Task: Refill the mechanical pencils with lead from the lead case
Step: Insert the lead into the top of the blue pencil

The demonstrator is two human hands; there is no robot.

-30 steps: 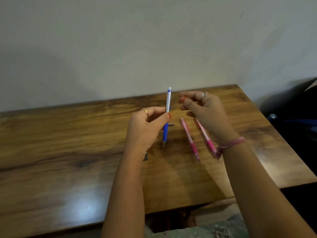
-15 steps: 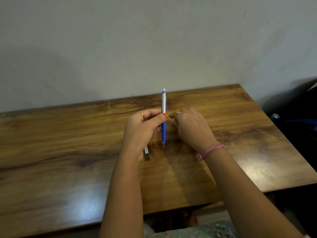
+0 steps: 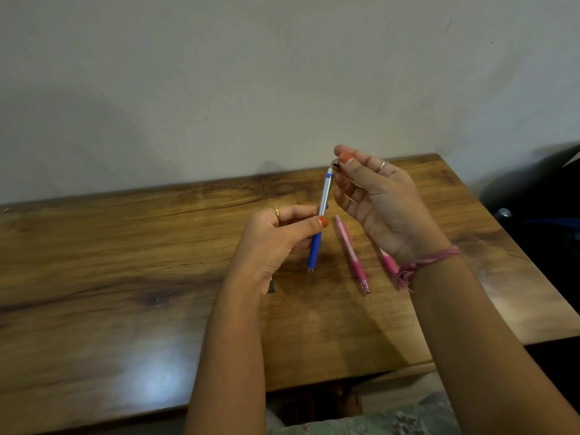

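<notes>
Nearest of all, a patch of mottled grey-green fabric (image 3: 392, 419) shows at the bottom edge, below the two bare forearms. The table (image 3: 125, 309) is a slab of glossy wood with dark, streaky grain and a pale blur of reflected light near its front edge.

The left hand (image 3: 276, 243) grips the blue mechanical pencil (image 3: 317, 243) between thumb and curled fingers, holding it nearly upright over the table with the thin metal tip down. Its lower half is smooth blue, its upper half silvery, ending in a blue ring and a white cap. A gold ring (image 3: 276, 211) sits on one finger. A small dark object (image 3: 271, 285) peeks out from behind the left wrist; I cannot tell what it is.

The right hand (image 3: 376, 199) is raised beside the pencil's top, thumb and forefinger pinching something small and dark right at the cap, the other fingers loosely spread. It wears a silver ring and a frayed pink thread band (image 3: 420, 265) at the wrist.

Half a second ago that hand was low on the table, covering the pink pencils; now it has lifted and they show again. One pink pencil (image 3: 351, 255) lies flat, slim with a darker rubbery grip, and a second pink pencil (image 3: 389, 263) lies just beside it, half hidden by the wrist.

No writing is readable anywhere. Behind stands a plain, matte pale wall (image 3: 219, 89).
</notes>
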